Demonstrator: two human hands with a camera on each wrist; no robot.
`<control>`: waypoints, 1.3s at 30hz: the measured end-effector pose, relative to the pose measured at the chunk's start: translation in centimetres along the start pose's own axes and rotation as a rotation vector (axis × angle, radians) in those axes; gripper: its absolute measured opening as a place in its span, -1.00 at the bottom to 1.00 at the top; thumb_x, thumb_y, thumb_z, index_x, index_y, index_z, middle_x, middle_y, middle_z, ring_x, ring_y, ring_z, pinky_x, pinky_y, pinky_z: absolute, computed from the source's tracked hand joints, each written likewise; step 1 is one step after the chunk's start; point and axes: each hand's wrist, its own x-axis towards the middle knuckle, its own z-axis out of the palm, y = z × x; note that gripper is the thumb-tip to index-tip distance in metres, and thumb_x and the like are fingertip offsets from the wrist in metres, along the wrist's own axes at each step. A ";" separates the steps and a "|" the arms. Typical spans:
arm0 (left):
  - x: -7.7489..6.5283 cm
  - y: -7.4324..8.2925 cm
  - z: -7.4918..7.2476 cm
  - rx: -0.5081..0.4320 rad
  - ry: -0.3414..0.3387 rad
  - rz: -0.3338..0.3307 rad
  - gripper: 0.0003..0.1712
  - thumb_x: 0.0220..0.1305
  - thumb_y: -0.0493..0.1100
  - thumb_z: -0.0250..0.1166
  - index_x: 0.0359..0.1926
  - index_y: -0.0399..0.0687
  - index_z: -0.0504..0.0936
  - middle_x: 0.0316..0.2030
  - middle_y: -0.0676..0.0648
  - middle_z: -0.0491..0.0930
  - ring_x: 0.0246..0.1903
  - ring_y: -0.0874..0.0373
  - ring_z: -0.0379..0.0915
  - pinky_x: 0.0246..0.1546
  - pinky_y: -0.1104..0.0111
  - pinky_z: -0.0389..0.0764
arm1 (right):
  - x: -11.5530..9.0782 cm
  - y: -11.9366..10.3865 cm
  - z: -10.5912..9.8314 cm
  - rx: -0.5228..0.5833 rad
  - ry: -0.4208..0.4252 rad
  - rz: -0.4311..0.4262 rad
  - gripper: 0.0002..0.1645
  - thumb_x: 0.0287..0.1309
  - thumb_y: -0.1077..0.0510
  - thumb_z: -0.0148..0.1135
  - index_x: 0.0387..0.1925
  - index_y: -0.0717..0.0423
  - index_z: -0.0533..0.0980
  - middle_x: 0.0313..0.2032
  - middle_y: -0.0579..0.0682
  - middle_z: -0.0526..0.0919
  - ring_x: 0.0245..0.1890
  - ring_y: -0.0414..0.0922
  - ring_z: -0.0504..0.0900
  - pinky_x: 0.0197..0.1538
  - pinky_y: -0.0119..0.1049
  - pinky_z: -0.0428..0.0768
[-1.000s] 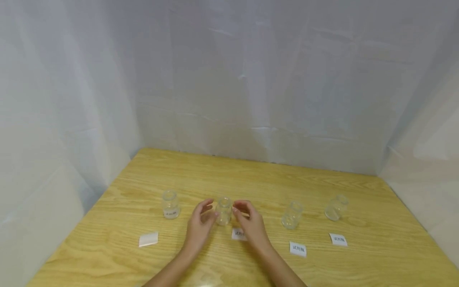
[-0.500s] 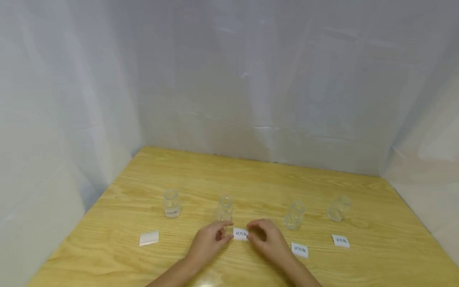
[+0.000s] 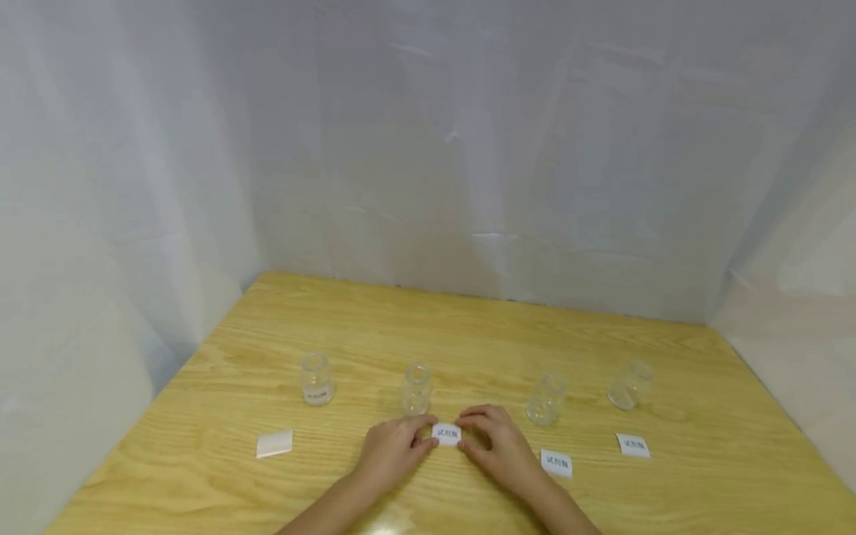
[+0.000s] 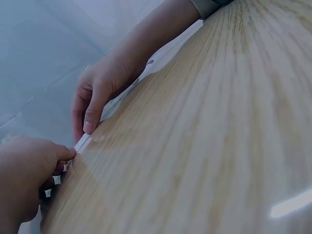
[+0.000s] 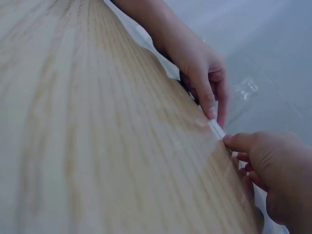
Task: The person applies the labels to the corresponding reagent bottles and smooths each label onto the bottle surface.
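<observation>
Between my two hands is a small white label (image 3: 446,434) printed with dark characters, lying flat or just above the wooden table; which, I cannot tell. My left hand (image 3: 393,448) pinches its left end between thumb and fingers. At the opposite end my right hand (image 3: 503,450) pinches it the same way. From the side, in the left wrist view, the label (image 4: 82,143) shows as a thin white strip between the fingertips. Just behind the left fingers stands a clear glass bottle (image 3: 417,388), its base partly hidden.
Another glass bottle (image 3: 317,379) with a label on its front stands at left. Two more bottles, one a glass bottle (image 3: 546,399) and one at far right (image 3: 630,385), stand rightward. A blank white slip (image 3: 274,443) and two printed labels, including one label (image 3: 556,462), lie in front.
Both hands have come away from the second bottle, down toward me, to the label. They now take hold of its two ends. The bottles stand where they were.
</observation>
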 end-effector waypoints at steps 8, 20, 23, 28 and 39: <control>0.0 -0.2 0.0 -0.028 0.006 -0.001 -0.70 0.06 -0.11 0.37 -0.17 -0.11 0.61 -0.70 0.25 0.25 -0.76 0.44 0.08 -0.74 0.58 0.24 | 0.1 -0.1 0.0 -0.010 0.024 -0.025 -0.71 -0.06 0.18 0.40 -0.22 0.06 0.59 -0.09 -0.13 0.53 0.00 -0.13 0.41 0.04 -0.13 0.44; 0.0 -0.1 0.0 -0.104 0.010 0.008 -0.70 0.03 -0.15 0.39 -0.19 -0.01 0.54 -0.66 0.28 0.29 -0.72 0.45 0.14 -0.70 0.56 0.27 | 0.1 -0.2 0.2 0.147 0.032 0.045 -0.74 0.01 0.23 0.34 -0.20 0.06 0.57 -0.22 -0.17 0.57 -0.17 -0.17 0.50 -0.11 -0.25 0.52; 0.0 0.0 -0.1 -0.120 0.012 -0.001 -0.70 0.04 -0.14 0.39 -0.18 -0.02 0.54 -0.66 0.27 0.30 -0.72 0.45 0.14 -0.70 0.56 0.28 | 0.2 -0.9 0.0 0.280 0.048 0.102 -0.76 -0.01 0.35 0.31 -0.24 0.13 0.57 -0.28 -0.09 0.59 -0.26 -0.15 0.55 -0.19 -0.31 0.55; -0.1 0.1 0.1 -0.209 0.033 -0.047 -0.80 0.11 -0.14 0.33 -0.22 -0.03 0.58 -0.64 0.27 0.35 -0.73 0.44 0.15 -0.71 0.54 0.28 | 0.2 -1.4 -0.4 0.408 0.062 0.178 -0.80 0.01 0.38 0.27 -0.25 0.19 0.56 -0.33 -0.02 0.61 -0.31 -0.13 0.57 -0.22 -0.33 0.54; -0.3 0.1 -0.7 -0.603 -0.006 -0.206 -0.88 0.21 -0.18 0.25 -0.28 -0.13 0.62 -0.61 0.05 0.46 -0.65 0.34 0.27 -0.64 0.51 0.34 | 0.5 -1.8 -0.4 0.461 0.092 0.286 -0.79 0.02 0.34 0.24 -0.24 0.12 0.59 -0.28 -0.03 0.58 -0.34 -0.15 0.53 -0.21 -0.36 0.49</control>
